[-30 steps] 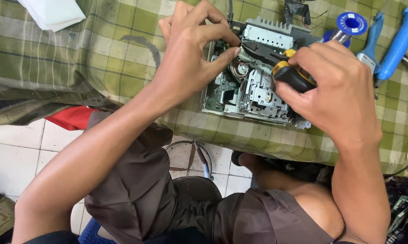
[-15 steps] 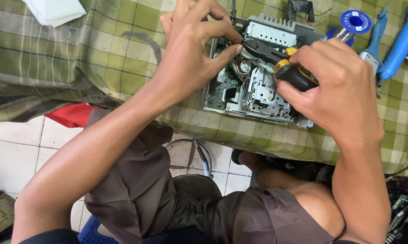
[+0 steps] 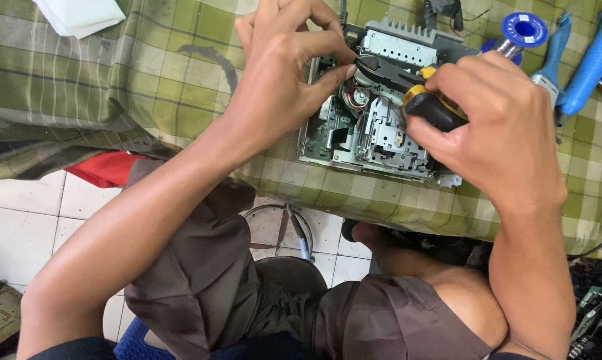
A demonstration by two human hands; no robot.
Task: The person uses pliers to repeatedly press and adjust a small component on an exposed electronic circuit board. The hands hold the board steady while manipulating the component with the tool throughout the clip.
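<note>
Item: opened grey metal electronic chassis with exposed mechanism and finned heat sink [image 3: 374,127], laid flat on a desk covered by a green-and-yellow checked cloth [image 3: 147,80], near the desk's front edge. Its long axis is set roughly across the view, slightly tilted; the heat-sink end is turned away from the person.

Left hand [image 3: 284,73]: placed at the chassis's left upper corner, fingers curled narrow, thumb and forefinger pinched together at the plier tips; whether a small part is held between them cannot be told. Judged to steady the work point.

Right hand [image 3: 494,133]: closed around the black-and-yellow handled pliers [image 3: 414,90], above the chassis's right side. The pliers' long axis is directed from the right hand leftward and slightly up, nose toward the left fingertips.

Right of the chassis: a blue solder spool [image 3: 524,30] and blue-handled tools [image 3: 591,57]. Far left of the chassis: a folded white cloth [image 3: 81,15]. Below the chassis: tiled floor [image 3: 21,207] and the person's brown-clad knees.
</note>
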